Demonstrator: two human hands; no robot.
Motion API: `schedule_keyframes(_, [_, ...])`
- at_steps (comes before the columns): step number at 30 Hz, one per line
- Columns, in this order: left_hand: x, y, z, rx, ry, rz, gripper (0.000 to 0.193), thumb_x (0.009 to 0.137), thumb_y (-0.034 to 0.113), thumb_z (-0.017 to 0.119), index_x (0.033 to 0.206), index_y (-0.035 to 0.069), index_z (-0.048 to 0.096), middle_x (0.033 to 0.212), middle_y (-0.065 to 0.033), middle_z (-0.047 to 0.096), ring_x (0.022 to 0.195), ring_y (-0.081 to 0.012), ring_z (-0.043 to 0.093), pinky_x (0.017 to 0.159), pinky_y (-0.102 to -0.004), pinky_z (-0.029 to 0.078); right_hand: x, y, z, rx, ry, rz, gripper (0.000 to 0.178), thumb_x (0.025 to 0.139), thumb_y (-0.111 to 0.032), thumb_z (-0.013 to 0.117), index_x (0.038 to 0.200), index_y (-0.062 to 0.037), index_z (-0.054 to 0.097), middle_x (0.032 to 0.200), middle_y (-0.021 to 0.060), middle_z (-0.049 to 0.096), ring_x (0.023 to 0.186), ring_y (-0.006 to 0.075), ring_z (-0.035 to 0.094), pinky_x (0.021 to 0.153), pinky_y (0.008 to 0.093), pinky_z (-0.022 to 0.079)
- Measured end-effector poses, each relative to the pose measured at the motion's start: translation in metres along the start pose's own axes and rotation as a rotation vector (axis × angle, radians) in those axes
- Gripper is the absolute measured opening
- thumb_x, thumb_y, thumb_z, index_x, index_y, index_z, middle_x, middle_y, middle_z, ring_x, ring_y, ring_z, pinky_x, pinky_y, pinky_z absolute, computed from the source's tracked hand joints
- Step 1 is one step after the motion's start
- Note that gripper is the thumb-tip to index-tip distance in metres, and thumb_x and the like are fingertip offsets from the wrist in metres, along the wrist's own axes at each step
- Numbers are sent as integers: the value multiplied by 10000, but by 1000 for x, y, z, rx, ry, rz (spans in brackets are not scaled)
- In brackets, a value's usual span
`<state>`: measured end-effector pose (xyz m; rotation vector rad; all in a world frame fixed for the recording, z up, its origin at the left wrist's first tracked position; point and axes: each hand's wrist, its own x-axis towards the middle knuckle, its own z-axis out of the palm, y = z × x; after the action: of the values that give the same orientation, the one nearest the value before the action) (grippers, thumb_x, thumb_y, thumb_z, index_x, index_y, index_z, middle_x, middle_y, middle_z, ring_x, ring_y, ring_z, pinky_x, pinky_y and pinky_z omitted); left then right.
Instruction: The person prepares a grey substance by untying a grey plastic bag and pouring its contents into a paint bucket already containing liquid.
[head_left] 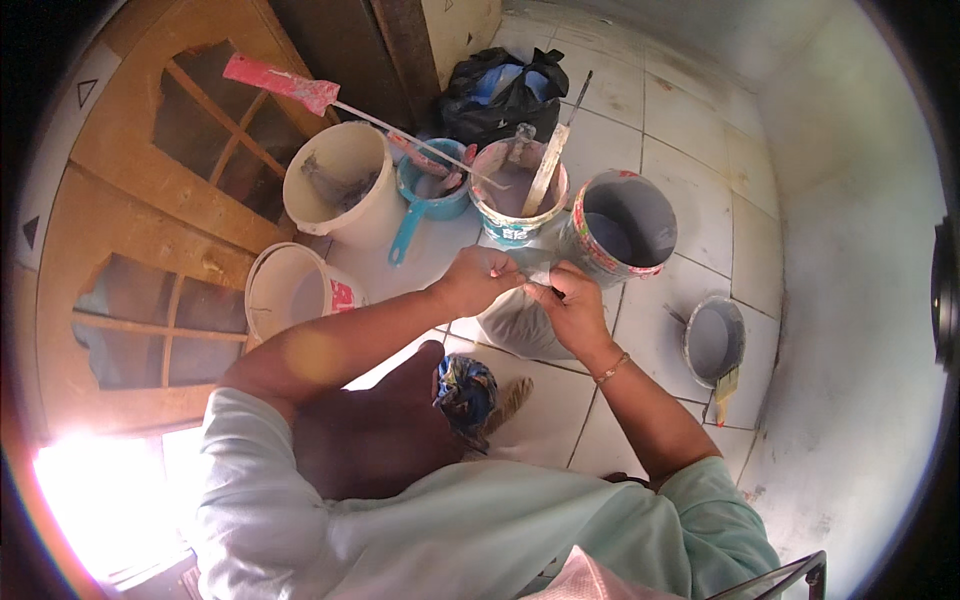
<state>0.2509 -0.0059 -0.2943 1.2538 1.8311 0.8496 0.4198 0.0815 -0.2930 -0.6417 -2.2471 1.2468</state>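
Note:
My left hand (476, 283) and my right hand (577, 308) are close together in front of me. Their fingers pinch the gathered top of a translucent plastic bag (522, 328). Its greyish-white lower part hangs or rests just above the tiles; I cannot tell which. Right behind the hands stands a small paint bucket (514, 232) with a paint-smeared wooden stick (546, 172) in it. A larger bucket (660, 262) with a grey inside is beside my right hand.
At the left are a cream bucket (340, 225), a smaller white bucket (290, 310), a turquoise dipper (405, 232) and a red-handled roller (280, 83). A black bag (500, 110) lies behind. Rightward, a paint tub (712, 340) has a brush (727, 385) at its rim. A cloth bundle (466, 395) is nearby.

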Motion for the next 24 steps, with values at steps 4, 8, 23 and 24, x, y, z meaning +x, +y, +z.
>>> schedule_keyframes(4, [-8, 27, 1, 81, -44, -58, 305, 798, 326, 662, 797, 21, 650, 703, -101, 609, 666, -159, 544, 636, -336, 440, -6, -1, -17, 80, -90, -9, 122, 765, -88, 670, 805, 17, 622, 702, 122, 527, 628, 245, 502, 579, 338, 402])
schedule_keyframes(8, [2, 34, 16, 146, 2, -57, 294, 791, 312, 670, 801, 19, 648, 710, -104, 608, 671, -164, 552, 631, -345, 443, -3, 15, -37, 13, -169, -66, 139, 783, -91, 661, 798, 40, 616, 682, 121, 548, 594, 209, 517, 553, 330, 402])
schedule_keyframes(23, [42, 43, 46, -236, 175, -85, 204, 794, 201, 679, 828, 1, 663, 735, -11, 613, 687, -77, 515, 646, -244, 427, 8, 32, -65, -161, 94, -62, 111, 799, -82, 643, 794, 25, 614, 644, 69, 545, 552, 157, 543, 530, 305, 431])
schedule_keyframes(24, [43, 48, 44, -156, 162, -119, 207, 787, 200, 688, 843, 1, 665, 742, -15, 619, 708, -80, 531, 670, -242, 437, 7, 29, -66, -162, 105, -63, 111, 799, -82, 643, 794, 25, 614, 644, 69, 545, 552, 157, 543, 530, 305, 431])
